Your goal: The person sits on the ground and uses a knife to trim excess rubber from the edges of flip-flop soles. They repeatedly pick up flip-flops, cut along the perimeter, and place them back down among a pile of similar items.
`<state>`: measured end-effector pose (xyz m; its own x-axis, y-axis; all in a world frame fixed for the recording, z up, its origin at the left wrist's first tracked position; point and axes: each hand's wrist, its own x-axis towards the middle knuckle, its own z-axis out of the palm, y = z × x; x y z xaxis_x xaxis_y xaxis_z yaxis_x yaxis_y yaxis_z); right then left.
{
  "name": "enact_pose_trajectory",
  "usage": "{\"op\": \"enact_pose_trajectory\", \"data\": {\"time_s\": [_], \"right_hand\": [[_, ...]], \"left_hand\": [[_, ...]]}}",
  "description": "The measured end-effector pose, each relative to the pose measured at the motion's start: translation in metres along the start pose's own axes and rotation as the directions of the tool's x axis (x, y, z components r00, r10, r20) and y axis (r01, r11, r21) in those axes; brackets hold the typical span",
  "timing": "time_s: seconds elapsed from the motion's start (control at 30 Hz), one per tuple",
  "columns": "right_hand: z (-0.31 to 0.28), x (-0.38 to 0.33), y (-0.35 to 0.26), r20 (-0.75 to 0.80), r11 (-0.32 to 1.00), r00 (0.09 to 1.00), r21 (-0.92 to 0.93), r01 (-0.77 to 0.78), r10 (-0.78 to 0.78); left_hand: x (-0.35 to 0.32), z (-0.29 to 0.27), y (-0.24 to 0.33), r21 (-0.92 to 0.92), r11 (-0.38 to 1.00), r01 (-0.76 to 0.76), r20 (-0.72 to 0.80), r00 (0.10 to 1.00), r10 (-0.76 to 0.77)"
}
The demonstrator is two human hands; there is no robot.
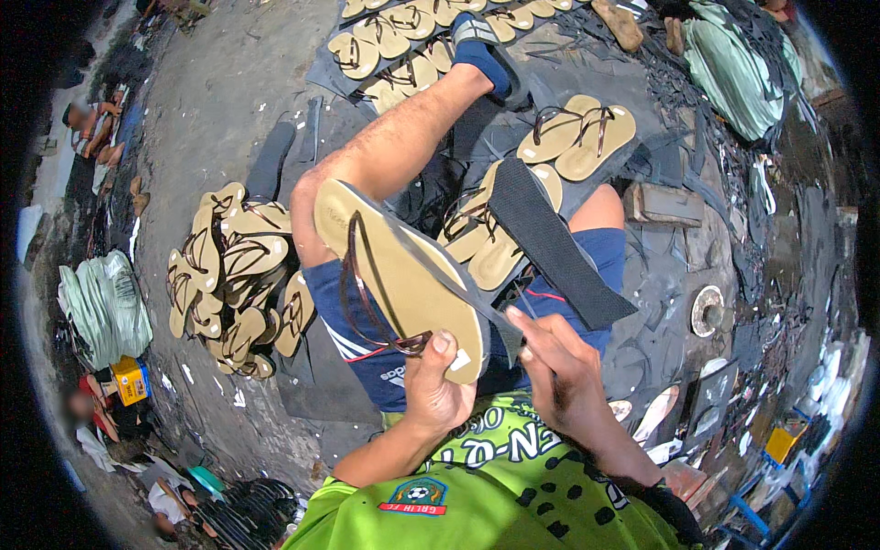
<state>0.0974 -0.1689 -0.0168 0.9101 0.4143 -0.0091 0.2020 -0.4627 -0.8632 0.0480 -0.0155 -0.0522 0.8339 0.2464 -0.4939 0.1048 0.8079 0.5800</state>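
My left hand (436, 390) grips a tan flip-flop (394, 266) by its heel, thumb on top of the footbed. The flip-flop has a dark brown glossy thong strap and a small white label near the heel. Along its right edge runs a loose dark grey rubber strip (449, 266), partly apart from the sole. My right hand (566, 371) is closed beside the strip's lower end, fingers pinched; a thin dark object shows at the fingertips, too small to name. Just beyond that hand, a wide black textured rubber piece (559, 243) lies slanted across my right thigh.
A heap of tan flip-flops (229, 266) lies to the left. More flip-flops (577, 137) lie ahead, and rows of them (394, 37) stand at the far edge near my sandalled foot. Rubber scraps (642, 339), a grey block (664, 204) and a green sack (733, 69) are on the right.
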Motion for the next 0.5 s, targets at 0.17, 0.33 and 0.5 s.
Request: {"op": "enact_pose_trajectory", "data": {"time_s": [0.17, 0.33, 0.5], "right_hand": [[0.01, 0.042, 0.001, 0.035, 0.998, 0.999, 0.06, 0.037, -0.039], [-0.003, 0.05, 0.049, -0.058, 0.97, 0.989, 0.209, -0.121, 0.136], [-0.055, 0.037, 0.098, -0.26, 0.815, 0.896, -0.379, -0.438, 0.36]], "left_hand": [[-0.023, -0.029, -0.006, 0.149, 0.985, 0.085, -0.02, 0.996, -0.083], [-0.038, -0.149, 0.037, 0.058, 0.996, 0.061, -0.143, 0.988, -0.052], [0.025, -0.068, 0.119, -0.247, 0.901, -0.357, 0.073, 0.92, 0.385]]}}
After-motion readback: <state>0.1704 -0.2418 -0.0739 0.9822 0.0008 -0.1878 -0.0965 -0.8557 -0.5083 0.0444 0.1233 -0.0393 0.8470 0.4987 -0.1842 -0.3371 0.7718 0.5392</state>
